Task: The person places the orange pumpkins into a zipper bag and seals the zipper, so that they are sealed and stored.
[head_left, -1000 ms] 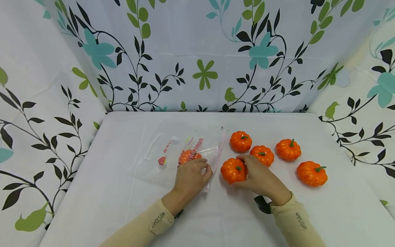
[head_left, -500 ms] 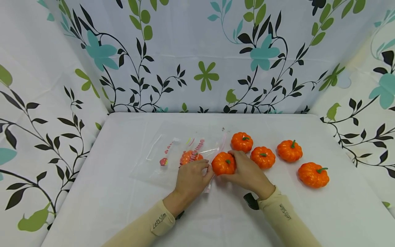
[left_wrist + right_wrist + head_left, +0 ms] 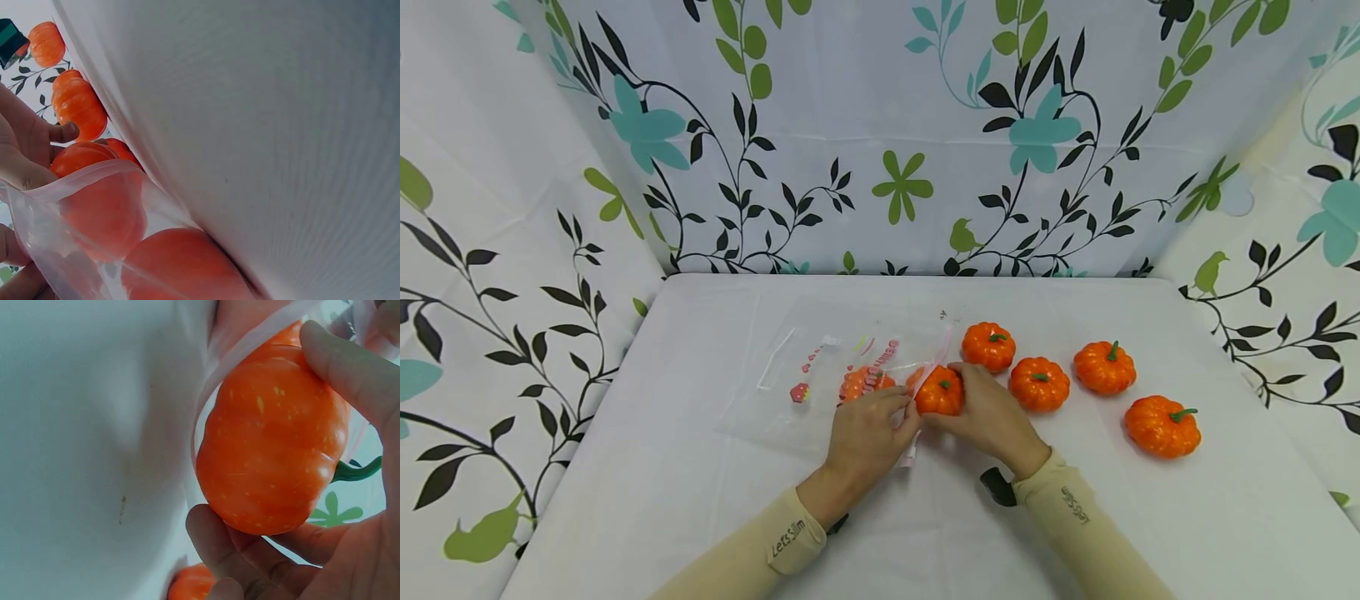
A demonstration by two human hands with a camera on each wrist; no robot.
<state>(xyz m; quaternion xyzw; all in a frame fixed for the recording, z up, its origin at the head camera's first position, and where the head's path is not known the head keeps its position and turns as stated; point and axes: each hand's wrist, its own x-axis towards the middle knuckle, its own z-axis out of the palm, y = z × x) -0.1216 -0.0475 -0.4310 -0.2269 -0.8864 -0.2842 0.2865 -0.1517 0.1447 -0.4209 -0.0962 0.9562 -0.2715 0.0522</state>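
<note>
A clear zip bag (image 3: 790, 404) with pink print lies flat on the table, its pink-edged mouth facing right. Inside it rests one small orange pumpkin (image 3: 859, 382), partly covered by my left hand (image 3: 867, 433), which pinches the near side of the bag's mouth. My right hand (image 3: 996, 417) grips a second pumpkin (image 3: 943, 392) with a green stem, thumb and fingers on opposite sides. That pumpkin is partway through the mouth; in the left wrist view the translucent bag rim (image 3: 106, 167) crosses over it. The right wrist view shows the gripped pumpkin (image 3: 275, 437) close up.
To the right stand several more pumpkins: one at the back (image 3: 988, 347), one just beyond my right hand (image 3: 1039, 384), and two farther right (image 3: 1104, 367). The white-covered table (image 3: 647, 467) meets a leaf-patterned curtain (image 3: 820, 125) at the back and sides.
My right hand has carried the gripped pumpkin left from the table beside the bag into its mouth. My left hand keeps its place on the bag's edge.
</note>
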